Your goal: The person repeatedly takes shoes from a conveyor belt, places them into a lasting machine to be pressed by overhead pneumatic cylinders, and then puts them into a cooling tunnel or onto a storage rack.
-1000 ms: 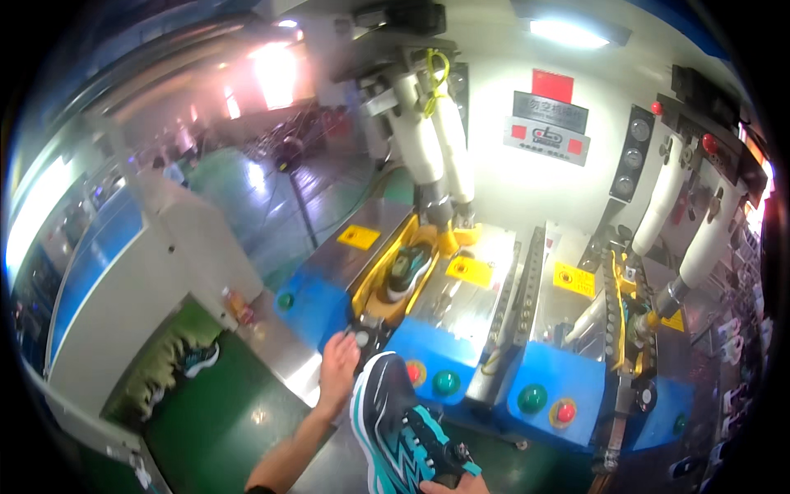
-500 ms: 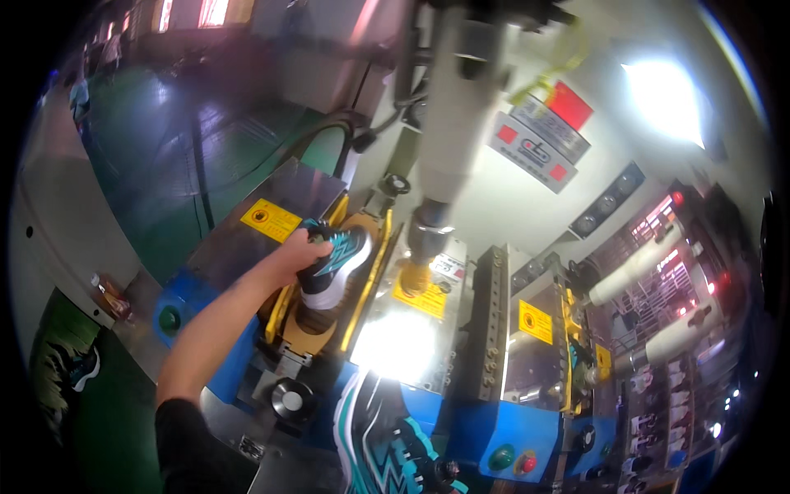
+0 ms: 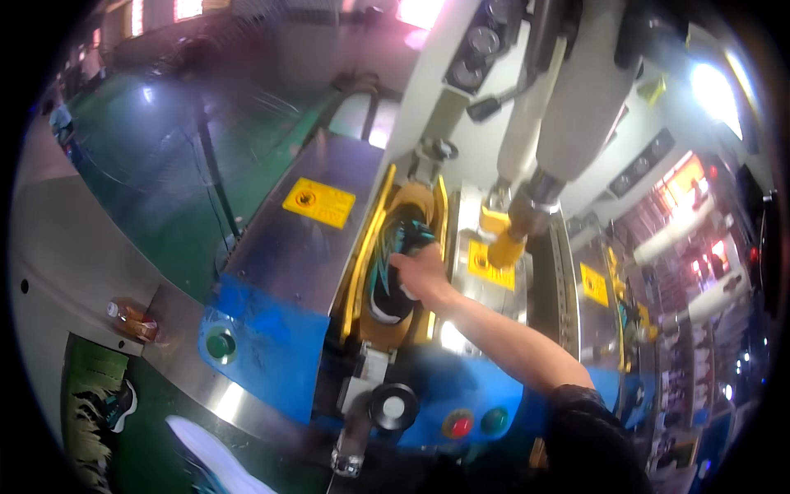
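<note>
My right hand (image 3: pixel 424 276) reaches in from the lower right, its fingers closed on the upper of a black sneaker (image 3: pixel 388 276) with teal and white trim. That sneaker lies lengthwise in the brown cradle (image 3: pixel 387 333) of a press, between two yellow side pads (image 3: pixel 363 263). A second sneaker (image 3: pixel 216 457), its pale sole turned up, shows in part at the lower left edge. My left hand is out of view, so what holds that shoe cannot be seen. Above and right of my right hand hangs a thick pale press arm (image 3: pixel 576 107) with a yellow tip (image 3: pixel 505 250).
Blue housings carry a green button (image 3: pixel 220 345) at left and a red button (image 3: pixel 459 425) at right. A black knob (image 3: pixel 394 408) sits before the cradle. A bottle (image 3: pixel 132 319) stands on the left ledge. Another shoe (image 3: pixel 120 407) lies lower left. More presses line the right.
My left hand, which gripped a sneaker over the cradle, has left the view. My right hand now holds a sneaker down in the cradle. Another sneaker shows at lower left. The view has shifted.
</note>
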`<state>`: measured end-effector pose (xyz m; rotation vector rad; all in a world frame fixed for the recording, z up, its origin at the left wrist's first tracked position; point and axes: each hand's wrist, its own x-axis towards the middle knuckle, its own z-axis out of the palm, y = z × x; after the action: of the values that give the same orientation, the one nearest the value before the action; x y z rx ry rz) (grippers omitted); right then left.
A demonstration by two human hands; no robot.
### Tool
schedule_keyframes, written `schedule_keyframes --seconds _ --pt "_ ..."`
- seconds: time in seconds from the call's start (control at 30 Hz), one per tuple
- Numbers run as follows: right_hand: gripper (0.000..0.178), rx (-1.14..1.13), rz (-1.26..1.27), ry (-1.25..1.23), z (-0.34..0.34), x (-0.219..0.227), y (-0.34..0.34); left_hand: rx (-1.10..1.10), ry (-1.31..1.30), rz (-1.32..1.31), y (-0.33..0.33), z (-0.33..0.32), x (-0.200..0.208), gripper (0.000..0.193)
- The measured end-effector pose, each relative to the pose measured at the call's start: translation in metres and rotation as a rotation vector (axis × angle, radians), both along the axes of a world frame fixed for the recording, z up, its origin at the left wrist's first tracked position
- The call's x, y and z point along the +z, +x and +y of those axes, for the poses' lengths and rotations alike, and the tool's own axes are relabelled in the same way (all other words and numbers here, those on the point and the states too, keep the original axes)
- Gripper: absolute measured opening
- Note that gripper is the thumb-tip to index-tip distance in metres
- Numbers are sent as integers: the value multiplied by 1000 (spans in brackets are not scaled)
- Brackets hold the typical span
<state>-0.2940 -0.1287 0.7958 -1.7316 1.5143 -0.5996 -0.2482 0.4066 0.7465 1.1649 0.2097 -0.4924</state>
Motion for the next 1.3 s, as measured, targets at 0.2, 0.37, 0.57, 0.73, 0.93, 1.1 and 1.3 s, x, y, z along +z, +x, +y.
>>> schedule_keyframes --seconds 0.2,0.37,0.57,0.73,0.93,1.1,1.3 --pt "57 32 45 120 -12 -14 12 -50 539 412 -116 23 -65 52" --pt "62 21 87 25 -3 -13 25 -825 1078 -280 -178 11 -77 63" --pt "67 -16 37 -260 10 6 22 -759 713 -305 -176 -5 -125 60" --pt "74 209 -63 67 12 9 -22 -378 633 -695 -116 -66 -25 57" --pt "27 544 -326 -689 51 149 -131 -89 276 -1446 -12 -217 80 42" --pt "21 203 -481 -1202 -38 336 -157 -285 -33 -1374 22 -404 218 62" --pt "38 491 -445 -1072 -41 410 -115 -640 181 -1476 21 -499 300 44"
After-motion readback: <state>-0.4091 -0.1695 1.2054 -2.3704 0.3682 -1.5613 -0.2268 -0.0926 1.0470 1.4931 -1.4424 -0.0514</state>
